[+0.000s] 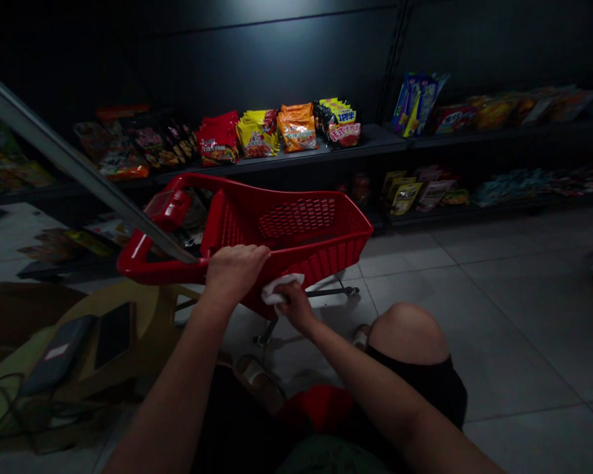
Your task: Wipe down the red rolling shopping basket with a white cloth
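Note:
A red plastic shopping cart stands side-on in front of me, its handle to the left and its basket to the right. My left hand is closed over the basket's near rim, fingers curled to the inner side. Lower on the outer side wall, my right hand grips a white cloth, possibly a wipe, pressed against the red plastic. Part of the cloth is hidden behind the fingers. Inside the basket I see no goods.
Dark shelves behind the cart carry bagged snacks, including red packets and orange packets. At left, a stool holds a dark tablet-like slab and a dark case, with cables nearby. A pale pole slants across the cart handle.

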A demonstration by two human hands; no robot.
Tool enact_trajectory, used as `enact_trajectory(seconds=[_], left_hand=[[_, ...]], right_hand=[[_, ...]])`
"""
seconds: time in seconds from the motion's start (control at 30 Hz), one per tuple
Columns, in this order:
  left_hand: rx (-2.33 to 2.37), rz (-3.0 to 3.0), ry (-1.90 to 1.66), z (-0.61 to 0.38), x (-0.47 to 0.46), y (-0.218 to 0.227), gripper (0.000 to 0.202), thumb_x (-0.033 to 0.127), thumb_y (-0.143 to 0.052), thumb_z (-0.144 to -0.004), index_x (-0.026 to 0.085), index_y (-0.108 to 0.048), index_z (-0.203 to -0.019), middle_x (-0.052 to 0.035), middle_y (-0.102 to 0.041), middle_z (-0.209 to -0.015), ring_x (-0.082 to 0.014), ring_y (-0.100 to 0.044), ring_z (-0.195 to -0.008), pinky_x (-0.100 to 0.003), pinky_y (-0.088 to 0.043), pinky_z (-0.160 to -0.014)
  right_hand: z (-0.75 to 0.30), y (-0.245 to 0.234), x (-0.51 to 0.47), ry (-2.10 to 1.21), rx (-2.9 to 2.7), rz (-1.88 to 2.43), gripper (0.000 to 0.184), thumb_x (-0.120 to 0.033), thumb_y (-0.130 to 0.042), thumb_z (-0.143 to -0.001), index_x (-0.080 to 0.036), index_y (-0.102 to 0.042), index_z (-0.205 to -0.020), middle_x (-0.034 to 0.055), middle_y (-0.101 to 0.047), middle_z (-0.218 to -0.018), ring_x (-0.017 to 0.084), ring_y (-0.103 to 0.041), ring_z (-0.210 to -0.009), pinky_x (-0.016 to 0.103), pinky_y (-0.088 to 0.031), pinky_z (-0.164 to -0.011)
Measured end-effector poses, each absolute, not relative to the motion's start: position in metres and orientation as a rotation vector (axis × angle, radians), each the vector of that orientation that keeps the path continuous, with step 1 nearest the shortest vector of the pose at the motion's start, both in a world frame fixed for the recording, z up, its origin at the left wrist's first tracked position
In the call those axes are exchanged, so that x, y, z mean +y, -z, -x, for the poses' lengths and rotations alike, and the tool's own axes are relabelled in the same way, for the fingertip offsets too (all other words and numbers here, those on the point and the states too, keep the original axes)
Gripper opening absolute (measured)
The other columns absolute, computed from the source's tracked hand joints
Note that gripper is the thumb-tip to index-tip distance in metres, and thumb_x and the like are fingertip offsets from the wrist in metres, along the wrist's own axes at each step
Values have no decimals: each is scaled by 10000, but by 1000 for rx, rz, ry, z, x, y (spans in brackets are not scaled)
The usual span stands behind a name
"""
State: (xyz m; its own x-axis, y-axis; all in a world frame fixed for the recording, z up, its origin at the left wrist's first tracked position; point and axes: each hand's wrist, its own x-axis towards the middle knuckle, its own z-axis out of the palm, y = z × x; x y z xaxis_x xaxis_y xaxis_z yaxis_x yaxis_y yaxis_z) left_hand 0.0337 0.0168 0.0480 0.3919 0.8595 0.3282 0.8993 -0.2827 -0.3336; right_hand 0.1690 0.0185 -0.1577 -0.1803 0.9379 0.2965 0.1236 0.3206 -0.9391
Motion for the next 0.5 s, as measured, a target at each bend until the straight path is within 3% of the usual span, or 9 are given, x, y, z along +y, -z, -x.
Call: enact_trajectory(seconds=[0.1, 0.23, 0.4, 0.5], left_hand=[[-1505, 2196, 108, -29, 16, -48, 360, 354, -375, -993, 224, -700, -913, -76, -741, -820, -262, -694, -767, -328, -408, -614], [-1497, 2201, 97, -25, 17, -48, 368, 351, -364, -998, 232, -707, -939, -76, -747, -840, -255, -699, -781, -321, -416, -624], [-1492, 2184, 89, -24, 19, -47, 392, 365, -346, -1004, 227, -701, -914, -79, -748, -842, -252, -698, -769, -321, -408, -614], [-1500, 2179, 87, -26, 20, -46, 381, 370, -344, -1008, 236, -688, -918, -61, -749, -844, -253, -699, -770, -325, -393, -599]], right_hand=[[-176, 164, 18, -970, -1713, 975, 413, -44, -566, -648, -253, -710, -974, 35, -591, -1068, 208, -564, -1007, 320, -462, -897], [-232, 160, 53, -612, -1325, 1202, 235, -112, -539, -697, -209, -681, -856, 36, -594, -932, 202, -535, -949, 325, -428, -918], [-304, 157, 106, -340, -554, 1396, 259, -215, -506, -731, -170, -597, -969, 26, -577, -944, 168, -517, -869, 309, -431, -872], [-296, 162, 107, -385, -522, 1362, 287, -214, -492, -724, -173, -573, -996, 25, -578, -964, 170, -521, -896, 316, -435, -893]])
